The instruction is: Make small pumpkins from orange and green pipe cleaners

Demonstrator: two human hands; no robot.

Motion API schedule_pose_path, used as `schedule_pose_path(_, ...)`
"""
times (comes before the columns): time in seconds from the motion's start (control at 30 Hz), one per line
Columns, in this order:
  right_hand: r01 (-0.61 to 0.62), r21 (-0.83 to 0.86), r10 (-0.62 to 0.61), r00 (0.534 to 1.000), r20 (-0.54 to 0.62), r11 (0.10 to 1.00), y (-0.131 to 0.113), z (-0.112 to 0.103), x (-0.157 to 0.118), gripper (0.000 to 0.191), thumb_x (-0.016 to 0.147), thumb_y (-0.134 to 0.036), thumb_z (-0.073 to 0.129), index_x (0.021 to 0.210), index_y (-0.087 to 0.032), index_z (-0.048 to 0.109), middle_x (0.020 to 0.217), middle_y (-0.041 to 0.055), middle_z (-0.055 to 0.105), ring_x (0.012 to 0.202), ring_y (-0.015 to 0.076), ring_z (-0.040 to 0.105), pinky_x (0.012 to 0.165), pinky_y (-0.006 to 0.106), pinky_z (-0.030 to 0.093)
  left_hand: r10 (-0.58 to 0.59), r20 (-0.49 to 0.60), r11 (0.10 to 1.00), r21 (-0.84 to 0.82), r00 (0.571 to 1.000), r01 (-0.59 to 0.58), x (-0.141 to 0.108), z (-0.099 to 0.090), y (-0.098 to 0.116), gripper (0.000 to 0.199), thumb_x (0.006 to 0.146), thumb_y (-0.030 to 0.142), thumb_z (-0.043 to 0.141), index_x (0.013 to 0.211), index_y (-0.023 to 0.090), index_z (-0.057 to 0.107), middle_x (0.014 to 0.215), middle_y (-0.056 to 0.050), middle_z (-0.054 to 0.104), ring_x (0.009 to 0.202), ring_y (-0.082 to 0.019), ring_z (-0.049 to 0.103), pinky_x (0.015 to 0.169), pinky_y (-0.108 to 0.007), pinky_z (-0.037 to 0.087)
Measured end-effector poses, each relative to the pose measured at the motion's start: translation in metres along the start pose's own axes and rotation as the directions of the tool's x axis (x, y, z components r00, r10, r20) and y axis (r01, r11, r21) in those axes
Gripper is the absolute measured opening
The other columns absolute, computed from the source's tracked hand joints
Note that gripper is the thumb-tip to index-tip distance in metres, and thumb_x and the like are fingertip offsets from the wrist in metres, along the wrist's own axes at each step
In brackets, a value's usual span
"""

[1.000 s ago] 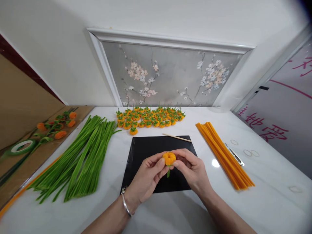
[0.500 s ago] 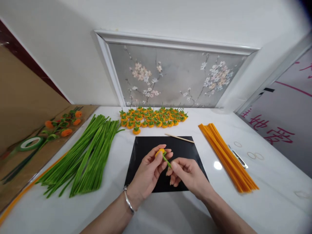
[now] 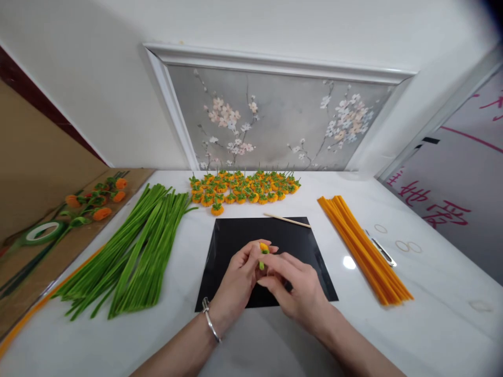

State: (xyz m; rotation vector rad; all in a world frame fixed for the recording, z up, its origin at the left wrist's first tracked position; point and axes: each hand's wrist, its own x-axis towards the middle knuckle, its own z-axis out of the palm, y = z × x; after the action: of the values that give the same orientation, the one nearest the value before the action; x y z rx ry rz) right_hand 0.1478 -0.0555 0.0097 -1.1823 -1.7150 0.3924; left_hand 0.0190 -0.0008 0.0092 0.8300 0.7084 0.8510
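My left hand (image 3: 238,275) is closed around a small orange persimmon-like ornament (image 3: 263,246) of fuzzy pipe cleaner, held above the black mat. A short piece of green pipe cleaner (image 3: 261,265) sticks out of it toward me. My right hand (image 3: 294,280) bends in from the right, its index finger on the green piece and its thumb just below. Its other fingers are partly hidden behind. Under both hands lies the black mat (image 3: 228,235). Several finished orange ornaments with green tops (image 3: 239,189) stand in rows behind it.
Left of the mat is a pile of green pipe cleaners (image 3: 145,256); on the right, a bundle of orange pipe cleaners (image 3: 361,246) beside tweezers (image 3: 382,248). A wooden stick (image 3: 288,220) crosses the mat's back edge. Green tape (image 3: 45,232) lies on cardboard at far left.
My right hand has moved left and up against my left hand, its index finger now over the green pipe cleaner. The green piece shows shorter and points down. The view has shifted slightly.
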Motion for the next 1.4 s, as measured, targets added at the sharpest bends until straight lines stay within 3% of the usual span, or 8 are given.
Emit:
schedule_pose_path(0.17,0.189,-0.125,-0.196,0.98,-0.043,0.974,0.006,0.003,0.0,0.025,0.09,-0.009,0.048,0.095,-0.021,0.07,0.092,0.0041,0.071,0.08,0.0123,0.067,0.075,0.022,0.056,0.037,0.009,0.999,0.028,0.999,-0.037,-0.001,0.001,-0.004,0.026,0.09,0.037,0.056,0.099,0.015,0.065,0.099,-0.009,0.069,0.091,-0.016,0.064,0.079,-0.022,0.05)
schedule_pose_path(0.33,0.247,-0.173,-0.258,0.965,-0.04,0.953,0.014,0.002,0.001,0.022,0.09,-0.011,0.051,0.093,-0.019,0.071,0.09,0.0036,0.073,0.077,0.0124,0.069,0.072,0.022,0.057,-0.01,-0.038,0.997,-0.072,0.999,0.007,-0.001,0.0,-0.003,0.026,0.089,0.038,0.058,0.097,0.014,0.064,0.096,-0.009,0.07,0.096,-0.018,0.064,0.084,-0.025,0.05)
schedule_pose_path(0.57,0.169,-0.033,-0.17,0.985,-0.016,0.985,0.018,-0.002,0.0,0.022,0.091,-0.011,0.051,0.097,-0.019,0.07,0.094,0.0053,0.072,0.083,0.0142,0.068,0.076,0.024,0.057,-0.118,-0.04,0.993,-0.028,0.992,0.117,0.001,-0.003,0.0,0.037,0.091,0.045,0.051,0.106,0.013,0.062,0.1,-0.013,0.069,0.096,-0.02,0.064,0.078,-0.026,0.052)
schedule_pose_path(0.73,-0.065,0.082,0.07,0.996,-0.058,0.995,0.02,-0.011,0.002,0.019,0.091,-0.015,0.051,0.097,-0.019,0.069,0.079,0.0021,0.066,0.052,0.0085,0.056,0.054,0.022,0.051,-0.019,0.007,0.976,0.216,1.0,0.018,0.005,-0.011,0.008,0.04,0.088,0.046,0.055,0.122,0.026,0.056,0.118,-0.007,0.063,0.106,-0.019,0.059,0.086,-0.028,0.051)
schedule_pose_path(0.9,-0.161,0.126,0.163,0.987,-0.007,0.979,0.024,-0.012,0.003,0.02,0.092,-0.02,0.049,0.095,-0.021,0.069,0.066,-0.0014,0.059,0.053,0.0096,0.055,0.055,0.022,0.046,-0.009,0.054,0.93,0.368,0.999,-0.011,0.007,-0.014,0.008,0.028,0.083,0.037,0.064,0.105,0.019,0.067,0.107,-0.006,0.066,0.096,-0.018,0.062,0.083,-0.027,0.053)
schedule_pose_path(1.0,-0.185,0.106,0.187,0.982,-0.011,0.977,0.027,-0.01,0.002,0.022,0.093,-0.02,0.046,0.098,-0.02,0.067,0.064,-0.0019,0.058,0.051,0.0098,0.054,0.055,0.022,0.046,-0.022,0.072,0.929,0.37,0.997,-0.006,0.008,-0.015,0.006,0.025,0.084,0.034,0.062,0.101,0.016,0.069,0.103,-0.007,0.067,0.096,-0.019,0.063,0.085,-0.03,0.053)
schedule_pose_path(1.17,-0.162,0.021,0.163,0.983,-0.087,0.987,0.027,-0.01,0.004,0.021,0.092,-0.019,0.047,0.097,-0.019,0.067,0.066,-0.0009,0.059,0.051,0.0097,0.053,0.054,0.022,0.047,-0.009,0.099,0.934,0.356,0.995,-0.027,0.008,-0.016,0.005,0.023,0.083,0.035,0.062,0.095,0.016,0.07,0.118,-0.009,0.063,0.101,-0.021,0.062,0.087,-0.034,0.053)
schedule_pose_path(1.4,-0.086,-0.106,0.077,0.993,-0.093,0.991,0.025,-0.009,0.005,0.021,0.093,-0.019,0.045,0.094,-0.019,0.066,0.08,0.0038,0.064,0.061,0.0121,0.057,0.059,0.022,0.048,0.028,0.163,0.884,0.456,0.986,-0.101,0.006,-0.012,0.007,0.02,0.079,0.032,0.068,0.086,0.014,0.072,0.114,-0.009,0.063,0.087,-0.017,0.063,0.076,-0.026,0.055)
